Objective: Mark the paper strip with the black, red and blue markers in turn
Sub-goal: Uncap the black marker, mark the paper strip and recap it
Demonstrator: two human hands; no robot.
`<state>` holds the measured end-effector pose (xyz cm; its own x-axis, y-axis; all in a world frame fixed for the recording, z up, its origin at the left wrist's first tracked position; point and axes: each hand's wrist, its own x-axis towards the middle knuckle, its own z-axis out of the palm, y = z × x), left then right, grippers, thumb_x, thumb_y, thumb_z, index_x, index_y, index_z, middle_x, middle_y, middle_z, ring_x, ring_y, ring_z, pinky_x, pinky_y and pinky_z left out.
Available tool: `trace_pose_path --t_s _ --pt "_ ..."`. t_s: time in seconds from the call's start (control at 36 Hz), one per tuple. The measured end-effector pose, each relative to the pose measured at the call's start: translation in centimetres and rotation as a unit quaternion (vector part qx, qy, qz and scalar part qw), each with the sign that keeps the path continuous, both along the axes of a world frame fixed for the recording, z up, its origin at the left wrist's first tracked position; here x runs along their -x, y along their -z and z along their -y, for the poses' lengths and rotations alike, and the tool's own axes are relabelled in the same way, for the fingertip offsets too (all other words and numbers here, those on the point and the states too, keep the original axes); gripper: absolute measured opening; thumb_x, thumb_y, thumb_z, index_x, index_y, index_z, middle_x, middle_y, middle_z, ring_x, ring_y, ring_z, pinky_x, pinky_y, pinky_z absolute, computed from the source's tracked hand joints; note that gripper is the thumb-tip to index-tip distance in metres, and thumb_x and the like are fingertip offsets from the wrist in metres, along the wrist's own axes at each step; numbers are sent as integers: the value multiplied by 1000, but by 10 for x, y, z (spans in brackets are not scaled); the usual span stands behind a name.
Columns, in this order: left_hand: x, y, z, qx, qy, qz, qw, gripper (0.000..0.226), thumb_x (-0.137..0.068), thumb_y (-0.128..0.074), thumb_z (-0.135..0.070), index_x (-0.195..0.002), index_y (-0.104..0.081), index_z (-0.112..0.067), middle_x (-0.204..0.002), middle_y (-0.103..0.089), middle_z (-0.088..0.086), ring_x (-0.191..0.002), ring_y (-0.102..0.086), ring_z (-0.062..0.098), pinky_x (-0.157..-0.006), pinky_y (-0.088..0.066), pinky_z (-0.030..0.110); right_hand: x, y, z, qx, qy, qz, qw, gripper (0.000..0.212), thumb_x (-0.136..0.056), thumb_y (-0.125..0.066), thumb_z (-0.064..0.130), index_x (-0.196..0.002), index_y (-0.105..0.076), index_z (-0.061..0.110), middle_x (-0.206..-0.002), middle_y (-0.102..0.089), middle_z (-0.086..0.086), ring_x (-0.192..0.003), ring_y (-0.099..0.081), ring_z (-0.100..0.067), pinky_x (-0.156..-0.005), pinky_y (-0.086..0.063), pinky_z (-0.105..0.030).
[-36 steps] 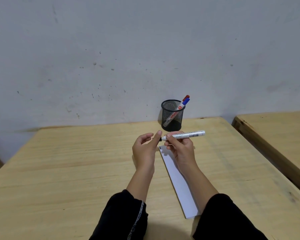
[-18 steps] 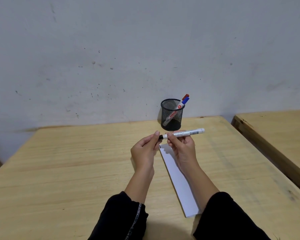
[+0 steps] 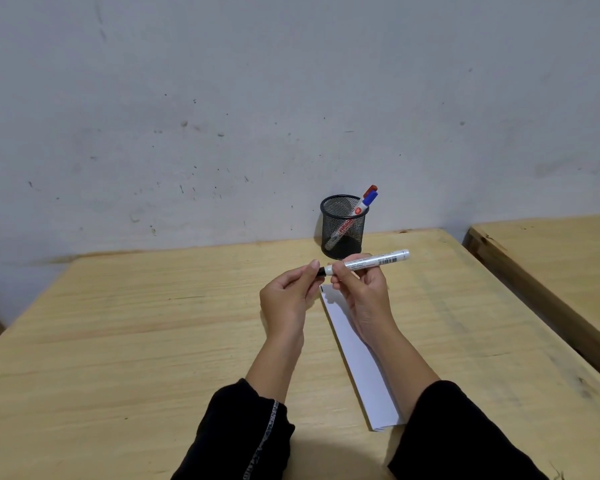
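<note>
Hands above the far end of the paper strip (image 3: 357, 362): my right hand (image 3: 364, 299) grips the black marker (image 3: 371, 261) by its barrel, my left hand (image 3: 288, 299) pinches its black end, where a jerk could smear ink on skin or paper.

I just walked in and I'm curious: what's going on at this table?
A person holds the black marker in the right hand, above a paper strip that lies on the wooden table. The left hand pinches the marker's black end; I cannot tell whether a cap is going on or coming off. The red marker and the blue marker lean in a mesh cup by the wall.
</note>
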<state>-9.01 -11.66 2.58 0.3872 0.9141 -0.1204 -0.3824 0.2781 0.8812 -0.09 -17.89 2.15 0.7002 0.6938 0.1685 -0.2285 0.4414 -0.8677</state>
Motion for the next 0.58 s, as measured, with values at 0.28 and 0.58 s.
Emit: trace_pose_path --t_s 0.28,0.58 --pt "5 -13 -9 6 -42 37 998 8 -71 -80 -15 -77 -75 -12 -71 -75 1 -66 -71 9 -59 -53 12 -16 -12 12 -45 20 -91 995 11 -83 -64 2 -92 -61 9 -73 -64 -1 -64 -61 -9 -62 -53 -17" --pt "-6 -53 -22 -78 -28 54 995 13 -78 -73 -4 -91 -69 -2 -77 -70 6 -65 -67 5 -64 -54 13 -47 -48 36 126 3 203 971 18 -69 -77 -2 -75 -67 12 -69 -70 2 -64 -62 -10 -68 -54 -23"
